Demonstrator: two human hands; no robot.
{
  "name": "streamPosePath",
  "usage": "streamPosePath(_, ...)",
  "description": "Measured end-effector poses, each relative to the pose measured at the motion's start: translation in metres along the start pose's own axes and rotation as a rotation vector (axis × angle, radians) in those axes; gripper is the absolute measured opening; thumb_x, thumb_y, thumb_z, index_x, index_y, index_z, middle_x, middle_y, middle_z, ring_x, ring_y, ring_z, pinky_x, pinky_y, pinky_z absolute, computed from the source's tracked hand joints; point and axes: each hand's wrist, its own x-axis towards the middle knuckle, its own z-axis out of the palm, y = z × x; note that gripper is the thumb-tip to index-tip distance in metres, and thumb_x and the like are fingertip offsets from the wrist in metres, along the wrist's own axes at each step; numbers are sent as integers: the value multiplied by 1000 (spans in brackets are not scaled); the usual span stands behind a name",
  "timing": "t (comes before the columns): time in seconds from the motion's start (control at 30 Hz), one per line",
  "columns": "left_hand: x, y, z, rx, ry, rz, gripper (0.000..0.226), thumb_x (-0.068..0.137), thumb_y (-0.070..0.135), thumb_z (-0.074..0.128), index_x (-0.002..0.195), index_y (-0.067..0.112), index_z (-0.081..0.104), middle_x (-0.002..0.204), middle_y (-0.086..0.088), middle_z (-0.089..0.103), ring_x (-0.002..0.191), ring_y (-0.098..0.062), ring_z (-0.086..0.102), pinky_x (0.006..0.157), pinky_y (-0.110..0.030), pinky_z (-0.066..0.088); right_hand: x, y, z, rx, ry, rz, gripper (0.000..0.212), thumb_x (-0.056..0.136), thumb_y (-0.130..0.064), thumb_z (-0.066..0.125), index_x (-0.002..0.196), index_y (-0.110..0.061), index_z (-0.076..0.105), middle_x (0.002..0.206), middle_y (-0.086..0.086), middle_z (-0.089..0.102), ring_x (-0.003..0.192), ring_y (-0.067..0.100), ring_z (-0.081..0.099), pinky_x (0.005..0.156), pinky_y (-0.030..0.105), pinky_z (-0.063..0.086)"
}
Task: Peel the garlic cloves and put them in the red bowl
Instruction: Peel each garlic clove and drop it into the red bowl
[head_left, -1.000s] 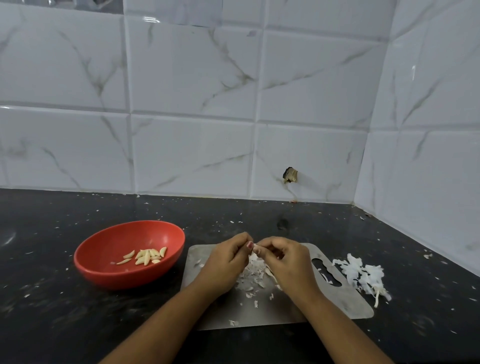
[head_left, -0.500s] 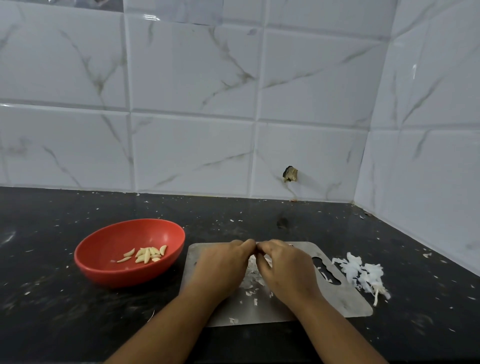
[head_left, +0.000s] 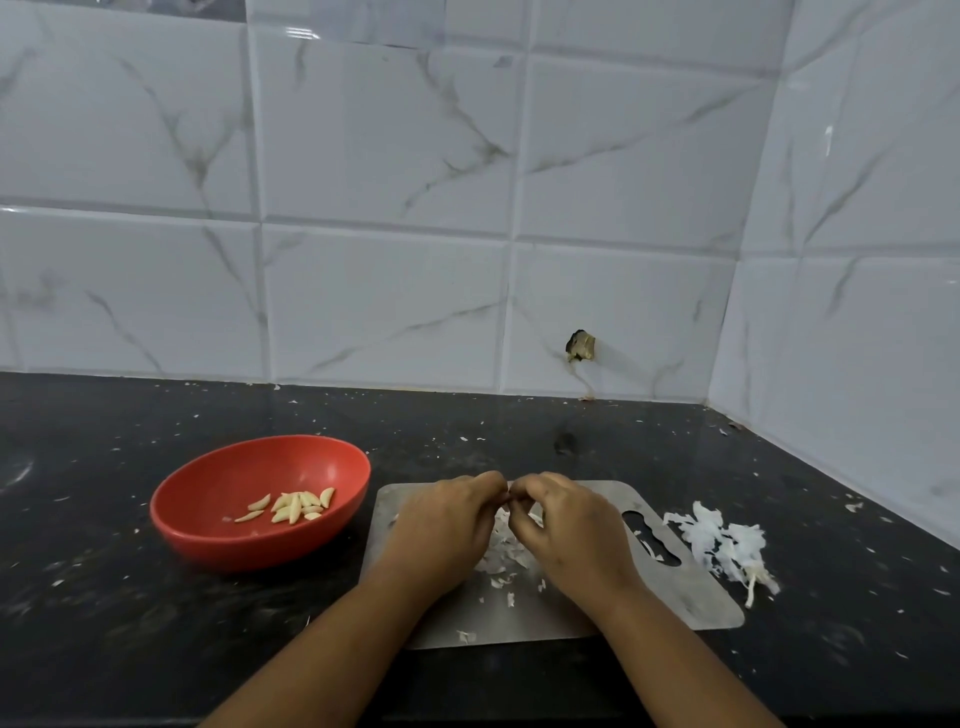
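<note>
Several peeled garlic cloves (head_left: 298, 506), pale yellow and slim, lie in a loose cluster at the bottom of the red bowl (head_left: 234, 470). The bowl sits on the bench to the left of a metal cutting board (head_left: 691, 597), close to the board's left edge but not touching it.

Over the far half of the board, the person's two hands meet. The left hand (head_left: 444, 525) and the right hand (head_left: 571, 530) are both seen from the back, knuckles up. The fingers (head_left: 485, 486) of each hand are curled inward, their tips drawn together and touching the tips of the other hand. Whether they are clamped on a clove cannot be told, since whatever lies between the fingertips is hidden by the hands. Both bare forearms reach in from the bottom edge of the view.

Below and between the hands, small white scraps of garlic skin (head_left: 504, 551) are scattered on the board. The board has rounded corners and a cut-out handle slot (head_left: 652, 538) near its right end.

Just beyond that right end, a larger heap of papery skins (head_left: 722, 543) rests on the bench (head_left: 104, 623), which is dark and speckled with tiny white flecks. Behind it and along the right side rises a wall of white marble-patterned tiles (head_left: 363, 286), with a small dark chipped spot (head_left: 580, 345) low on one tile.
</note>
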Motion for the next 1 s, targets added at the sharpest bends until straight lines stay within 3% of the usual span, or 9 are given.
streamPosePath(0.1,2,-4,6,-102,11,-14,18,93,26,44,90,20,60,73,1,64,69,-15,57,64,-39,45,0,2,-1,55,-29,42,10,90,-31,62,95,-26,69,88,-11,66,58,-2,46,60,17,43)
streamPosePath(0.23,2,-2,5,-135,24,1,14,96,23,50,96,22,63,80,7,67,67,-6,56,65,-29,47,3,4,-1,130,-33,160,7,90,-33,61,90,-30,67,86,-13,66,47,-1,44,58,20,43)
streamPosePath(0.37,3,-3,4,-197,45,-43,14,96,23,53,98,23,66,85,11,71,67,0,57,66,-21,49,3,6,-3,239,5,234,7,90,-31,62,86,-32,68,74,-17,66,47,7,55,52,26,49)
streamPosePath(0.47,3,-7,7,-225,80,-72,12,94,19,56,92,23,68,79,11,70,69,-3,62,64,-26,50,0,1,-4,208,-54,171,13,91,-35,61,100,-35,71,79,-21,68,56,-3,55,53,10,36)
streamPosePath(0.53,3,-5,6,-180,78,-57,12,94,20,55,90,21,66,77,7,68,68,-7,60,62,-28,45,-1,-3,-6,131,-88,111,18,93,-37,58,105,-36,72,90,-21,70,60,-10,52,56,8,34)
streamPosePath(0.67,2,3,-2,85,-17,-11,21,100,27,40,105,25,60,96,4,65,83,-13,59,59,-22,29,-2,-4,-8,6,-98,7,20,95,-32,54,102,-29,72,91,-11,72,74,2,60,63,12,42)
streamPosePath(0.8,1,9,-8,216,-60,21,26,104,28,31,117,31,53,108,10,62,77,-5,52,48,-17,26,-3,-4,-6,-116,-75,-71,23,91,-31,50,89,-24,71,76,-8,69,63,5,59,51,5,23)
streamPosePath(0.9,1,4,-5,185,-63,47,26,103,26,32,117,31,54,110,10,63,84,-6,59,59,-17,37,-2,-6,-6,-145,-31,-71,16,82,-30,55,74,-24,67,62,-10,62,49,3,52,47,4,12)
streamPosePath(1.0,2,0,-1,124,-90,69,26,102,22,37,119,28,55,114,9,64,95,-8,61,76,-17,42,-1,-5,-5,-133,-21,-63,20,82,-34,51,70,-25,65,59,-10,60,47,4,50,46,5,13)
